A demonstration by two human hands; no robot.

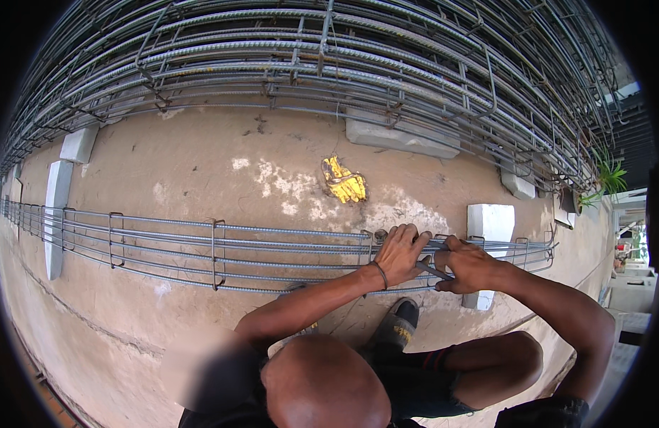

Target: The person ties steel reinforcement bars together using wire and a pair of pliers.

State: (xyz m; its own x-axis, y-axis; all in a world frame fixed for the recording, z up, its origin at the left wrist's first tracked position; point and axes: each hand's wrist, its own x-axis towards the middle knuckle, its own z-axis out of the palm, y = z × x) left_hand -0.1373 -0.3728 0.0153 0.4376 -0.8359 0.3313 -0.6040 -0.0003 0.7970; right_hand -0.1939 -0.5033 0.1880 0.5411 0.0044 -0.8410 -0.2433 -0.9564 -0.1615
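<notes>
A long rebar cage (287,248) with square stirrups (215,253) runs left to right in front of me. My left hand (401,255) is over its right part, fingers curled down around the bars; what they pinch is hidden. Close beside it, my right hand (472,265) is closed around a dark rod-like tool (433,271), which slants across the bars between the hands. The tool's working end cannot be made out.
White blocks (55,217) (491,221) carry the cage near both ends. A yellow glove (344,180) lies on the concrete floor beyond it. Stacked rebar cages (308,64) fill the far side, resting on pale blocks (401,135). A plant (609,175) stands far right.
</notes>
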